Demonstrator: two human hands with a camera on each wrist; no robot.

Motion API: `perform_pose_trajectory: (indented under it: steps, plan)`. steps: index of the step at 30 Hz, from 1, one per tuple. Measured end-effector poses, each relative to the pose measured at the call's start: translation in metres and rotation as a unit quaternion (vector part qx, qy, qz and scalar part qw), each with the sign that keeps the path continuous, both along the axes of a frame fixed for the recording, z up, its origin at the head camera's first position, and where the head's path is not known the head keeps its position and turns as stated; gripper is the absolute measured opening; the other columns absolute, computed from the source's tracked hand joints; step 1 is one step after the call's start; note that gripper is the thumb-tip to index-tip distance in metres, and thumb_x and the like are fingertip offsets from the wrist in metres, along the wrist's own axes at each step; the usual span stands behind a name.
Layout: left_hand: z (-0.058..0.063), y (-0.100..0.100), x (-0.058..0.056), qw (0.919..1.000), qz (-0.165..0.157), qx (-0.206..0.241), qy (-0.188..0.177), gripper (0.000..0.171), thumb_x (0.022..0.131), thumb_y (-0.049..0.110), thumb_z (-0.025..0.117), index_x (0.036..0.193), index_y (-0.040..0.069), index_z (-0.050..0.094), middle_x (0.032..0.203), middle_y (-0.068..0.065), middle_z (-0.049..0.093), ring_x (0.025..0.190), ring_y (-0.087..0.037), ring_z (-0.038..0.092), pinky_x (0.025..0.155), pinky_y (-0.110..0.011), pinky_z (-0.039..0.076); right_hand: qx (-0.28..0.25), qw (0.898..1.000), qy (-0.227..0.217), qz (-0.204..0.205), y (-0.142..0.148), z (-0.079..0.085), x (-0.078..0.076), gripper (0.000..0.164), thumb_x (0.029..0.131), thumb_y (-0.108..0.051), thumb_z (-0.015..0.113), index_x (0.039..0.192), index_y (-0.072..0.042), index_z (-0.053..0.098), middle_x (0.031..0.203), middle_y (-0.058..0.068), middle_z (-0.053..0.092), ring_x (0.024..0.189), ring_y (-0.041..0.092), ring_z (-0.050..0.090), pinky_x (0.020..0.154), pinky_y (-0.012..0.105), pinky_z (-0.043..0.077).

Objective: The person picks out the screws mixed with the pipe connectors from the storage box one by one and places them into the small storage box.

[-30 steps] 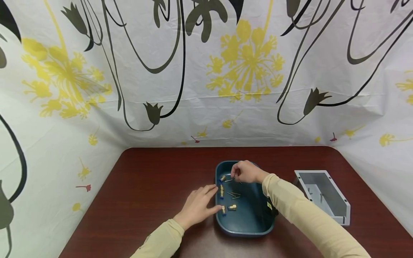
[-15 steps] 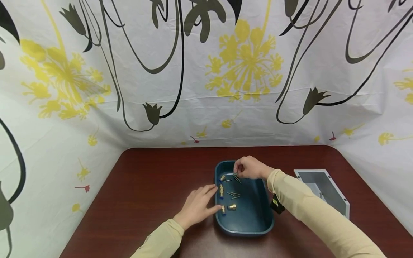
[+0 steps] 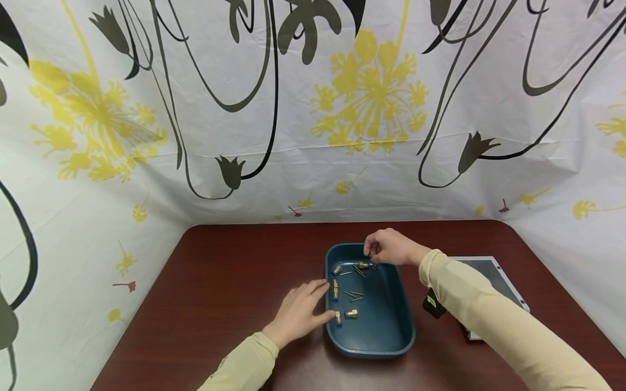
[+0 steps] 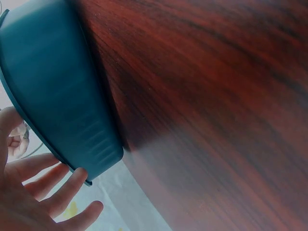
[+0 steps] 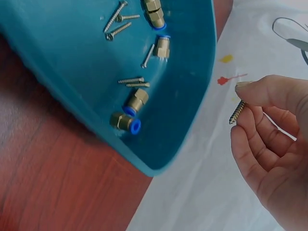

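A screw point(image 5: 237, 113) is pinched between thumb and fingers of my right hand point(image 3: 391, 247), raised over the far right end of a dark teal tray point(image 3: 383, 331). Inside the tray lie several loose screws point(image 5: 120, 32) and several brass fittings point(image 5: 137, 100) with blue collars. My left hand point(image 3: 299, 314) rests at the tray's left rim, its fingers spread and fairly straight. In the left wrist view the fingertips of that hand point(image 4: 36, 192) touch the rim from outside, and nothing is held in it.
A grey open box point(image 3: 496, 274) stands on the table right of the tray, partly covered by the right sleeve point(image 3: 494, 309). A black wrist camera point(image 3: 433, 304) hangs below that forearm. Patterned cloth point(image 3: 293, 141) rises behind the brown table point(image 3: 244, 271).
My right hand has risen out of the tray and moved away and to the right, with the screw held. Fittings at the far end have come into sight. The left hand stays put.
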State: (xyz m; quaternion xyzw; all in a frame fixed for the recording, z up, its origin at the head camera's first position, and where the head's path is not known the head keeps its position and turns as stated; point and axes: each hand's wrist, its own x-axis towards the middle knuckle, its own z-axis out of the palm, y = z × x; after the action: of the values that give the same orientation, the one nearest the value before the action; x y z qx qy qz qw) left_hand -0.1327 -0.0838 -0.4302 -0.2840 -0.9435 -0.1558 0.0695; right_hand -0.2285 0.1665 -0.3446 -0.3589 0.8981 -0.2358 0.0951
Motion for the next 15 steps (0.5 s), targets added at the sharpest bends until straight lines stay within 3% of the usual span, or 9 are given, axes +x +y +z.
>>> perform_pose_trajectory:
  steps: [15]
  plan:
    - [0.002, -0.001, 0.001, 1.0000, -0.001, -0.002, -0.003, 0.060, 0.081, 0.047, 0.057, 0.127, 0.008, 0.049, 0.127, -0.005, 0.045, 0.109, -0.021, 0.046, 0.085, -0.042, 0.039, 0.003, 1.000, 0.017, -0.018, 0.025, 0.018, 0.002, 0.016, 0.077, 0.002, 0.059, 0.082, -0.012, 0.060, 0.074, -0.003, 0.055, 0.067, 0.011, 0.050, 0.061, 0.028, 0.044]
